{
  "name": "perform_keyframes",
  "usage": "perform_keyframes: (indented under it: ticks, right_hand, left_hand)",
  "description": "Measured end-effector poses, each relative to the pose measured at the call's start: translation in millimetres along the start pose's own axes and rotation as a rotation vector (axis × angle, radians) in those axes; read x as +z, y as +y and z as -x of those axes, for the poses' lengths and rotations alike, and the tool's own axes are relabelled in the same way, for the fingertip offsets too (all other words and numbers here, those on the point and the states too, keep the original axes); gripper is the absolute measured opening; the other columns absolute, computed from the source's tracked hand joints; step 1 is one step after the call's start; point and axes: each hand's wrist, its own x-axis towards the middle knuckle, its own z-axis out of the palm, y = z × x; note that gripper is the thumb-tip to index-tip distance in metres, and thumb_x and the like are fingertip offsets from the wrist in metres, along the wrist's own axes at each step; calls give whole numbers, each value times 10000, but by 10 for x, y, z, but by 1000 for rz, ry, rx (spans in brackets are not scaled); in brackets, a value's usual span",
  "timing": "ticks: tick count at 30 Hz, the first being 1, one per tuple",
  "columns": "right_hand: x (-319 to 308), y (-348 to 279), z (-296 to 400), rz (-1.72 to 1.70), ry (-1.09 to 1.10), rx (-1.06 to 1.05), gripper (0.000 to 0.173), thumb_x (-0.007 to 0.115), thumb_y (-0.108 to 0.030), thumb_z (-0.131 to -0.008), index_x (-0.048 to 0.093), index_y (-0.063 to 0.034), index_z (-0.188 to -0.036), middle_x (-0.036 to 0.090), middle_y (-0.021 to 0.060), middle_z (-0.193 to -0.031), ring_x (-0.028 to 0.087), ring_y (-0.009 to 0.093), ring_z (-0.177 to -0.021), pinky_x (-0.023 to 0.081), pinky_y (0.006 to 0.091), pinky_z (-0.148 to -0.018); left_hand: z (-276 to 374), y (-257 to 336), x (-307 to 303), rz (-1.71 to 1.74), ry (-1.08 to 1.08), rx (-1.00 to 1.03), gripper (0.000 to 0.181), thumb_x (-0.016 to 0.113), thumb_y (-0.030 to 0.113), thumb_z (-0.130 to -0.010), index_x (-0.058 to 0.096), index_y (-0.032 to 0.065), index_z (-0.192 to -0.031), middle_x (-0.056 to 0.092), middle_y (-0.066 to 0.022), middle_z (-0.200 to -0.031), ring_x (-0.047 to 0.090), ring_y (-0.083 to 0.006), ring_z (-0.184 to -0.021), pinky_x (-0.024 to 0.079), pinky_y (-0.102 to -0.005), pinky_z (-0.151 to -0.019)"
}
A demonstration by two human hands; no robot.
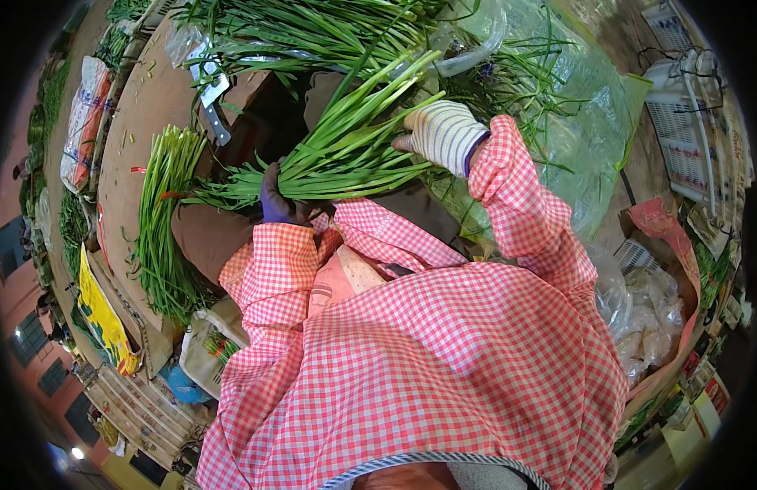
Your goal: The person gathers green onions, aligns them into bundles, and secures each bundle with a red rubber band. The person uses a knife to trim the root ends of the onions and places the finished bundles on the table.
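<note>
A loose bundle of long green leafy stalks (pixel 354 147) lies across in front of me. My left hand (pixel 277 199), dark-coloured, is closed around its leafy end. Near the pale stem ends is my right hand (pixel 444 135), in a white striped knit glove, with fingers bent at the stalks' edge; whether it grips any is hidden. A tied bundle of the same greens (pixel 164 226) stands to the left beside my knee. Above it a cleaver (pixel 211 92) with a black handle lies on the board's edge. A large heap of greens (pixel 305 30) spreads at the top.
Green plastic sheeting (pixel 586 128) with scattered stalks lies at the right. A red-rimmed container (pixel 691 294) holds clear plastic bags at the lower right, below white plastic crates (pixel 684 135). A brown board (pixel 124 153) and a yellow printed sheet (pixel 102 318) are at the left.
</note>
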Motion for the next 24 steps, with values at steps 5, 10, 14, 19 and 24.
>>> perform_keyframes:
  ticks: [5,10,14,19,24]
  right_hand:
    - [138,84,7,-347,171,49,254,631,-319,-783,678,-86,-873,651,83,-771,625,246,-690,493,322,-625]
    - [53,41,254,-578,462,129,367,653,-397,-736,664,-72,-905,648,127,-768,630,279,-733,493,374,-691]
    - [35,7,7,-317,248,30,390,650,-358,-737,638,-107,-1035,643,128,-794,625,272,-749,483,349,-685]
    - [93,139,42,-565,223,13,317,601,-310,-796,649,-89,-1019,662,133,-853,637,265,-785,494,358,-724]
    - [4,331,552,-1246,442,405,291,633,-157,-813,622,41,-1026,648,78,-737,592,102,-597,479,224,-524]
  left_hand:
    - [108,35,141,-83,7,-22,284,441,280,-936,526,63,-1098,608,-96,-1061,599,-231,-948,528,-367,-793]
    - [-39,-5,8,179,26,-110,265,457,293,-918,546,66,-1022,619,-104,-1006,609,-271,-904,530,-414,-771]
    - [-14,25,42,153,-34,-129,240,474,272,-910,552,60,-990,624,-113,-984,614,-269,-880,529,-406,-755]
    - [-51,2,-11,86,19,-100,243,474,262,-915,549,50,-1008,625,-107,-986,616,-243,-880,531,-376,-762]
    - [-105,-81,-195,-105,-83,36,235,469,241,-915,542,46,-1026,620,-110,-1002,610,-247,-901,528,-380,-780]
